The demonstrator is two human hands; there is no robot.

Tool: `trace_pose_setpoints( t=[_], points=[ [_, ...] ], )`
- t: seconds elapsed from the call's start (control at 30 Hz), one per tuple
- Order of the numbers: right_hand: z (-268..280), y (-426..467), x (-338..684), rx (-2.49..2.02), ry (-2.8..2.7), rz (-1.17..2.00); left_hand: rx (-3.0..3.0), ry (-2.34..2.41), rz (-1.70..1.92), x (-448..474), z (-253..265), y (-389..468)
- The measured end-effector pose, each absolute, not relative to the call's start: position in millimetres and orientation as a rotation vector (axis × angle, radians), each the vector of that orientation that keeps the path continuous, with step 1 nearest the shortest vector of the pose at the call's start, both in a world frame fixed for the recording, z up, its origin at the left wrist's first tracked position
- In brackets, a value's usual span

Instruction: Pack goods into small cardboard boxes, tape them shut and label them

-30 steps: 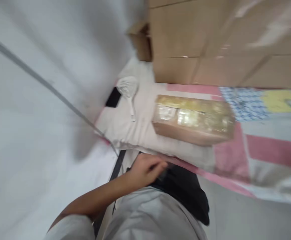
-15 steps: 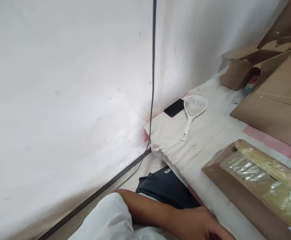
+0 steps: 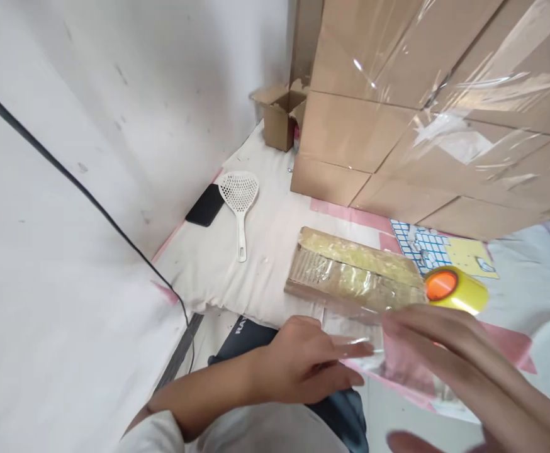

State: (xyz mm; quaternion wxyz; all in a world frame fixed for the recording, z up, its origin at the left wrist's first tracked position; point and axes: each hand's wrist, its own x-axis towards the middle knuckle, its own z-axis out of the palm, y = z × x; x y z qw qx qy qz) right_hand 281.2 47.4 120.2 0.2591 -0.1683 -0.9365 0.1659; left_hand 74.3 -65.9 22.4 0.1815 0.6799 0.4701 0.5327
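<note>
A flat cardboard parcel (image 3: 350,274), with yellowish and clear shiny tape over its top, lies on the bed. In front of its near edge hangs a thin piece of clear tape or film (image 3: 372,330). My left hand (image 3: 310,362) is at the film, index finger stretched out and thumb apart; a shiny bit shows along that finger. From the right reaches my right hand (image 3: 473,365), fingers straight and thumb low and apart, its fingertips near or touching the film. Behind it, a roll of yellow tape (image 3: 473,294) with an orange core lies beside the parcel.
Large plastic-wrapped cardboard (image 3: 341,135) stands at the back. A small open box (image 3: 277,123) is beside it. Left of the parcel lie a white slotted skimmer (image 3: 240,195) and a black phone (image 3: 205,206). A black cable (image 3: 77,182) hangs along the wall.
The view has swung right, bringing the yellow tape roll and my right hand into sight. My left hand now shows whole, below the parcel's near edge.
</note>
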Motion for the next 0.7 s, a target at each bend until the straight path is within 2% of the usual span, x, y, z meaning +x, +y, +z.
trace_pose_setpoints(
  t=[0.13,0.33,0.7],
  points=[
    [141,48,225,-0.306,-2.647,0.473,2.132,1.581,1.583,64,21,-74],
    [136,34,207,-0.192,-2.737,0.353,2.251,1.777,1.611,43,5,-98],
    [125,15,194,-0.215,-2.854,0.746,2.339,1.744,1.546,36,7,-100]
  ],
)
